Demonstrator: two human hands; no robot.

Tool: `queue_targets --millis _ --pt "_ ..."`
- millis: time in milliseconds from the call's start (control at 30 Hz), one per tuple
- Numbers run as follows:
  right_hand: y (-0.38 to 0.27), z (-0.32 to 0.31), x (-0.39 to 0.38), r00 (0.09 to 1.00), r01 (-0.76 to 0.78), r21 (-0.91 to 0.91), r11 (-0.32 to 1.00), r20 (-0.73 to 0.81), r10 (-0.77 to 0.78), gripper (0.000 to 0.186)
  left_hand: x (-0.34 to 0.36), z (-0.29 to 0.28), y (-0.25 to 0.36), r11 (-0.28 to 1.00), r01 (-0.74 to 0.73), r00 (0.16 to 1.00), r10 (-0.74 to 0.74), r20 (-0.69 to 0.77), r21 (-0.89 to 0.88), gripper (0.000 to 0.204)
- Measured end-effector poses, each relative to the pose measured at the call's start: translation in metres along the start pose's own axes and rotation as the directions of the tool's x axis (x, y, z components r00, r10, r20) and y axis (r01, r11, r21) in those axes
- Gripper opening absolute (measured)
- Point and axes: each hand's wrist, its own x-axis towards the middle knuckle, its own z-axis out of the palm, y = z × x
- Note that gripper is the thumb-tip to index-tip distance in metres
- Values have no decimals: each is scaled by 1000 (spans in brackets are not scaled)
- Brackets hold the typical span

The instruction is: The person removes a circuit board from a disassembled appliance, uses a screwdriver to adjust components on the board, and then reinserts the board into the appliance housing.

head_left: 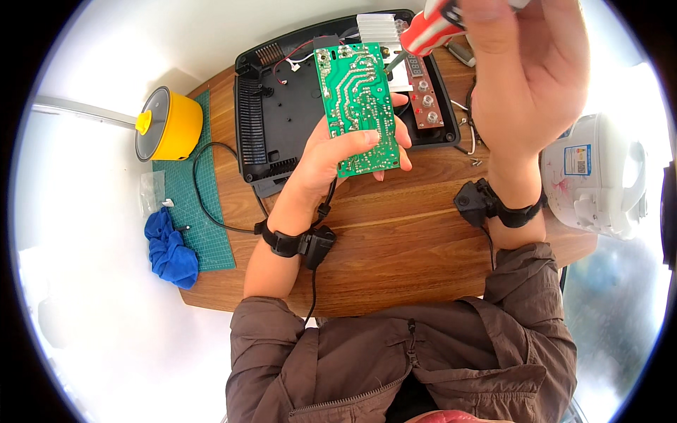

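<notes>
My left hand (349, 144) grips a green circuit board (357, 92) with its soldered side up, thumb across it. My right hand (529, 70), at the top right, is closed on a red and white screwdriver (434, 28). The shaft points down to the board's upper right edge, by a finned metal heatsink (377, 27); I cannot tell exactly what the tip touches. Behind the board lies an open black appliance housing (275, 113) with thin wires and a narrow control board (427, 102) with buttons and a display. A few small screws (477, 162) lie beside the housing.
On the left are a yellow pot (176, 127), a green cutting mat (211, 254), a clear bag (151, 194) and a blue cloth (173, 254). A white cooker (589, 176) stands right. Black cables cross the wooden table (381, 268); both forearms wear strapped devices.
</notes>
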Motion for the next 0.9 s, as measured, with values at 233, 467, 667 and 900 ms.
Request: queue_targets --millis 233,467,667,900 --pt "-25 24 4 990 -103 96 990 -84 111 52 -4 0 1 1000 -5 1000 5 -30 -5 69" --pt "-3 18 -5 999 18 269 963 -38 -8 57 -3 1 -2 1000 -13 999 13 -53 1 74" --pt "-1 16 -2 991 132 558 819 -97 -93 51 -2 -3 -3 1000 -12 1000 12 -23 -12 68" --pt "-28 35 0 939 -239 285 928 -176 295 58 -4 -2 -2 1000 -10 999 10 -33 1 68"
